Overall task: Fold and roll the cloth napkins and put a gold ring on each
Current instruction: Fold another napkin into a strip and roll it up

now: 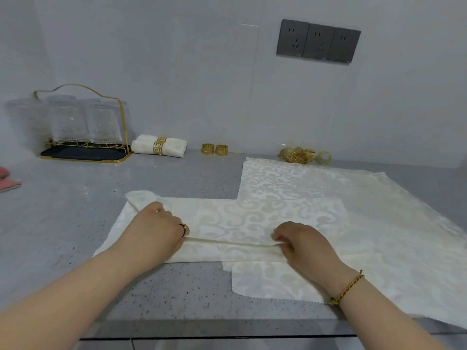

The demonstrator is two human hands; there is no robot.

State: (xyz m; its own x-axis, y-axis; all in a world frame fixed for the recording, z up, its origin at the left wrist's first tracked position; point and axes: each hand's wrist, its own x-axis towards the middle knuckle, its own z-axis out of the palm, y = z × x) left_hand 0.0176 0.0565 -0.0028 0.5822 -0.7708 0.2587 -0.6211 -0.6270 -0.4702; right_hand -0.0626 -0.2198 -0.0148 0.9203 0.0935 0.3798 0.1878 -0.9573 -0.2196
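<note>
- Pink cloth [8,181] is cut by the left edge
- Glasses [68,122] in the rack [72,153] are blurred
- Heap of gold rings [296,155] is too tangled to count

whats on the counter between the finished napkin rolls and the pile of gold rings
Two loose gold rings side by side on the counter, between the ringed rolls and the pile; head view.

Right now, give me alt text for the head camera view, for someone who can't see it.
A left hand and a right hand hold a narrow fold across a cream napkin on a grey counter. Behind it, by the wall, lie finished rolled napkins and loose gold rings.
</note>
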